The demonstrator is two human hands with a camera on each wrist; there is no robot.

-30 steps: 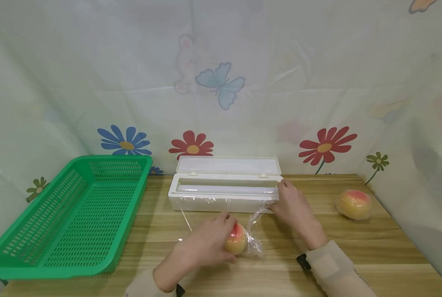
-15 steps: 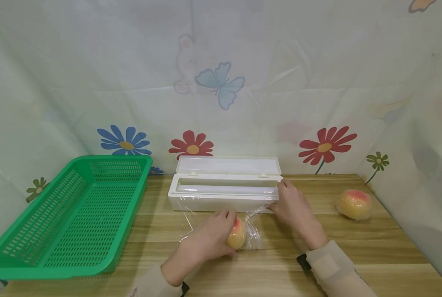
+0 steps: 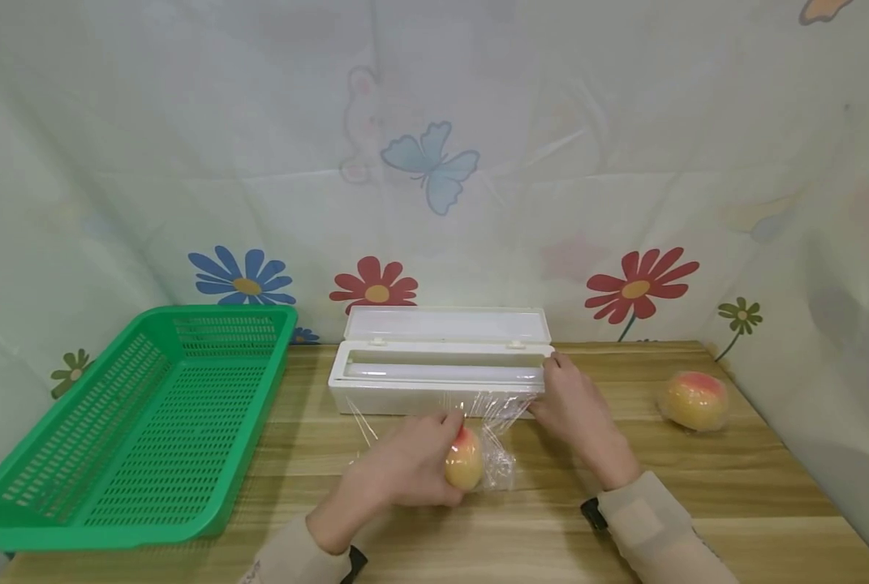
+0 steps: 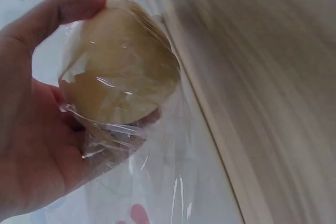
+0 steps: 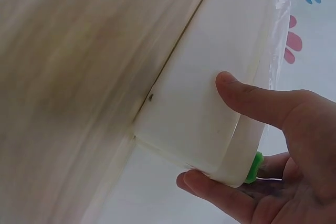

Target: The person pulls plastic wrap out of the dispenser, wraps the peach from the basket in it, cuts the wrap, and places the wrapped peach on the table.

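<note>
Fingers of the left hand [image 3: 397, 474] curl round a peach [image 3: 465, 462] half wrapped in cling film [image 3: 492, 434], low on the wooden table [image 3: 733, 487] just before the white dispenser box [image 3: 434, 381]. The right hand [image 3: 573, 405] clasps the box's right end, thumb on the front face, fingers curled under its end. To the far left sits a green mesh basket [image 3: 113, 438]; far right, another wrapped peach [image 3: 694, 400]. The thin, glossy, crinkled film may cling to itself or tear unevenly if the smooth, round fruit slips or the light plastic box shifts.
</note>
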